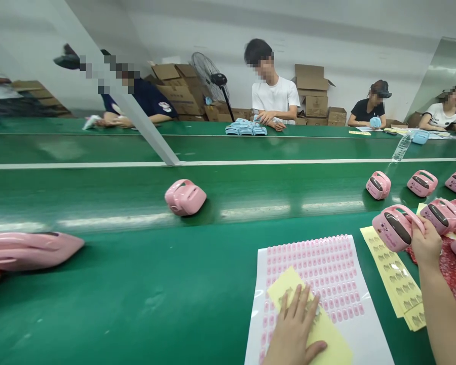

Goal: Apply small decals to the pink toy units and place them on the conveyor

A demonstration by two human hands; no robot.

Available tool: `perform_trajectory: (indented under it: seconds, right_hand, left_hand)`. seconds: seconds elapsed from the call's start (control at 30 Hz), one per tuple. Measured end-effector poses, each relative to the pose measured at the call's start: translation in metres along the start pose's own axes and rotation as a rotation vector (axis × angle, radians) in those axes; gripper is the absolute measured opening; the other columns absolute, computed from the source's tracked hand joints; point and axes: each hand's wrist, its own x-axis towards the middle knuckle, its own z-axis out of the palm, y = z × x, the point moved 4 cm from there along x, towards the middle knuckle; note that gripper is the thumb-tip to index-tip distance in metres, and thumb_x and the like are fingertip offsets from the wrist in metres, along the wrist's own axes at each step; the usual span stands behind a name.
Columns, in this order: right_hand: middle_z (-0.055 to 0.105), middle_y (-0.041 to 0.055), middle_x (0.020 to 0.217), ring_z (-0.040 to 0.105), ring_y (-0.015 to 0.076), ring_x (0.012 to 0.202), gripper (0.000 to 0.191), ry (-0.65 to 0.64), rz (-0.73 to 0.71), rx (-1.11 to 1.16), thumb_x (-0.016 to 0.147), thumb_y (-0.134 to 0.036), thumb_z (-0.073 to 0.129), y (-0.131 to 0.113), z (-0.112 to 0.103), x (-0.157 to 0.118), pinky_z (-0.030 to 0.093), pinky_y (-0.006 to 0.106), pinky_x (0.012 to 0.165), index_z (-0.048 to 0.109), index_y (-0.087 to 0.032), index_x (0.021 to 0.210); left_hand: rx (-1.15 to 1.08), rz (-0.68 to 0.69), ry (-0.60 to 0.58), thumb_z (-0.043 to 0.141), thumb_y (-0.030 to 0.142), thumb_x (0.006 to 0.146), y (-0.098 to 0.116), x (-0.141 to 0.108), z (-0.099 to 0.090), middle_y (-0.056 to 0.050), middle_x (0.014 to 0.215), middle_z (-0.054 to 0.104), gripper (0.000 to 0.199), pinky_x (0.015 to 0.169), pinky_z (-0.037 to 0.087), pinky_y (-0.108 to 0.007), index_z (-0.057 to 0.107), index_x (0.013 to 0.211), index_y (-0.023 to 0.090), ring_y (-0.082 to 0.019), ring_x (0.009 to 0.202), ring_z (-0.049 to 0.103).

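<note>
My left hand (298,327) lies flat, fingers spread, on a yellow sticker sheet (336,337). That sheet rests on a larger white sheet (368,334) with rows of small pink oval stickers. At the right, my right hand (427,243) grips the handle of a pink plastic case (391,228) with a dark window and printed figures. The case is held above another yellow sticker sheet (397,274) with grey-looking stickers. More pink cases (439,215) are gathered just beyond my right hand, beside a red patterned surface (454,268).
A single pink case (185,197) stands on the green belt (281,187), with several more at the right. Pink pieces (30,251) lie at the left edge. Across the line, people sit near blue cases (246,126) and a water bottle (402,148). A slanted post (148,124) rises at left.
</note>
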Motion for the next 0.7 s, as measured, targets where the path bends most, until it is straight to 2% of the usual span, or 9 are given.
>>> perform_trajectory:
  seconds: [0.07, 0.13, 0.23, 0.3, 0.37, 0.43, 0.53, 0.6, 0.7]
  right_hand:
    - [0.067, 0.0089, 0.082, 0.058, 0.0233, 0.077, 0.037, -0.098, -0.033, 0.164, 0.072, -0.046, 0.050, -0.015, 0.002, -0.010, 0.042, 0.033, 0.069, 0.066, -0.016, 0.087]
    - [0.067, 0.0073, 0.079, 0.058, 0.0212, 0.072, 0.035, -0.254, -0.011, 0.336, 0.070, -0.047, 0.054, -0.029, 0.012, -0.024, 0.043, 0.031, 0.065, 0.066, -0.017, 0.082]
    - [0.067, 0.0060, 0.074, 0.058, 0.0202, 0.069, 0.031, -0.472, 0.112, 0.542, 0.065, -0.046, 0.060, -0.044, 0.032, -0.047, 0.043, 0.030, 0.062, 0.065, -0.018, 0.075]
    - [0.066, 0.0053, 0.071, 0.058, 0.0199, 0.068, 0.028, -0.562, 0.192, 0.622, 0.063, -0.044, 0.063, -0.052, 0.046, -0.062, 0.043, 0.030, 0.062, 0.064, -0.018, 0.072]
    - [0.064, 0.0039, 0.069, 0.056, 0.0184, 0.067, 0.024, -0.625, 0.262, 0.675, 0.063, -0.041, 0.062, -0.059, 0.058, -0.077, 0.042, 0.029, 0.061, 0.062, -0.018, 0.069]
    - [0.062, 0.0022, 0.068, 0.055, 0.0163, 0.064, 0.019, -0.705, 0.345, 0.713, 0.063, -0.036, 0.061, -0.065, 0.070, -0.096, 0.042, 0.027, 0.059, 0.059, -0.018, 0.068]
    - [0.058, 0.0003, 0.069, 0.053, 0.0146, 0.061, 0.013, -0.835, 0.442, 0.722, 0.064, -0.030, 0.056, -0.072, 0.087, -0.127, 0.041, 0.026, 0.056, 0.056, -0.019, 0.072]
    - [0.057, 0.0014, 0.076, 0.052, 0.0152, 0.064, 0.017, -0.842, 0.361, 0.677, 0.069, -0.030, 0.050, -0.076, 0.096, -0.137, 0.042, 0.027, 0.056, 0.056, -0.020, 0.081]
    - [0.053, 0.0058, 0.096, 0.051, 0.0169, 0.076, 0.031, -0.741, 0.021, 0.527, 0.074, -0.036, 0.046, -0.077, 0.103, -0.125, 0.044, 0.030, 0.067, 0.055, -0.021, 0.099]
  left_hand:
    - [-0.026, 0.096, -0.030, 0.046, 0.062, 0.073, 0.002, 0.018, -0.011, -0.011, 0.139, 0.018, 0.075, 0.100, 0.013, -0.062, 0.022, 0.134, 0.023, -0.036, 0.128, 0.011]
    - [-0.048, 0.168, -0.030, 0.047, 0.060, 0.074, 0.000, 0.036, -0.021, -0.011, 0.140, 0.018, 0.076, 0.103, 0.009, -0.059, 0.022, 0.134, 0.021, -0.033, 0.129, 0.009]
    - [-0.120, 0.237, -0.010, 0.051, 0.056, 0.073, -0.006, 0.063, -0.031, -0.012, 0.140, 0.020, 0.076, 0.104, 0.003, -0.057, 0.024, 0.134, 0.018, -0.031, 0.130, 0.008]
    - [-0.261, 0.268, 0.035, 0.059, 0.055, 0.068, -0.011, 0.075, -0.036, -0.013, 0.140, 0.020, 0.083, 0.104, 0.000, -0.055, 0.025, 0.134, 0.018, -0.031, 0.130, 0.008]
    - [-0.551, 0.276, 0.116, 0.066, 0.056, 0.060, -0.016, 0.080, -0.040, -0.014, 0.142, 0.015, 0.095, 0.105, 0.003, -0.053, 0.020, 0.135, 0.020, -0.032, 0.131, 0.006]
    - [-0.933, 0.290, 0.188, 0.071, 0.057, 0.055, -0.019, 0.078, -0.040, -0.014, 0.142, 0.013, 0.104, 0.105, 0.010, -0.052, 0.016, 0.136, 0.022, -0.033, 0.130, 0.010]
    - [-1.425, 0.390, 0.141, 0.078, 0.053, 0.047, -0.015, 0.069, -0.030, -0.016, 0.136, 0.030, 0.104, 0.100, 0.025, -0.053, 0.027, 0.133, 0.023, -0.038, 0.123, 0.028]
    - [-1.675, 0.468, 0.091, 0.078, 0.053, 0.047, -0.011, 0.062, -0.020, -0.015, 0.128, 0.042, 0.095, 0.097, 0.031, -0.054, 0.038, 0.127, 0.021, -0.039, 0.117, 0.037]
    - [-2.021, 0.575, 0.161, 0.061, 0.061, 0.064, -0.015, 0.058, -0.011, -0.010, 0.123, 0.049, 0.072, 0.098, 0.031, -0.051, 0.042, 0.124, 0.026, -0.033, 0.118, 0.038]
